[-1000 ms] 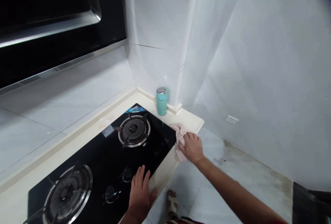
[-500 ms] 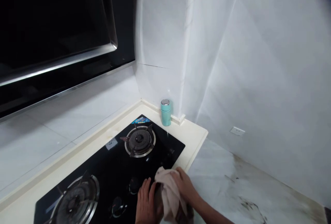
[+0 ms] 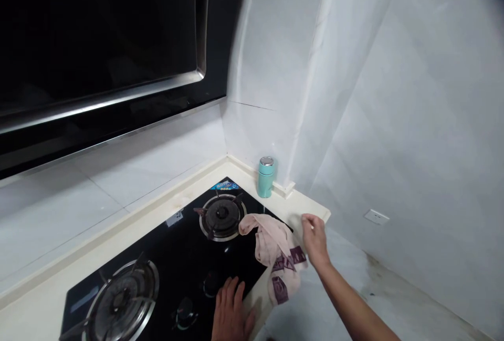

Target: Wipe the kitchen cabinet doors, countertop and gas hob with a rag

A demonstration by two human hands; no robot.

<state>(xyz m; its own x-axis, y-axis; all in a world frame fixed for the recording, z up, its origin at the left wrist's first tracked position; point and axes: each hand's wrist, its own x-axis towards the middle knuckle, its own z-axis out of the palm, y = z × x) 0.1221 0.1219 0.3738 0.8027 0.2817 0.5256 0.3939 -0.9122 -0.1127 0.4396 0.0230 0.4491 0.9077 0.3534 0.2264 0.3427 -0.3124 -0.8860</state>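
My left hand [image 3: 229, 309] lies open on the front edge of the black gas hob [image 3: 177, 257], fingers stretched out beside a control knob [image 3: 211, 283]. A crumpled pale pink towel [image 3: 271, 241] with purple patches lies over the hob's right front corner, and its lower end droops over the counter edge. Just right of the towel, apart from it, my right hand [image 3: 315, 236] is raised near the counter's end with fingers curled closed. A small pale spot shows at its fingers; I cannot tell whether it is a held thing.
A turquoise flask [image 3: 266, 177] with a silver lid stands upright at the counter's back corner. Two burners [image 3: 222, 217] with pan supports sit on the hob. The dark range hood [image 3: 157, 94] overhangs at the upper left. A socket [image 3: 377, 217] is on the right wall.
My right hand has let go of the towel and moved up and right. The towel now lies spread over the hob corner. My left hand stays at the hob's front. The view has shifted slightly.
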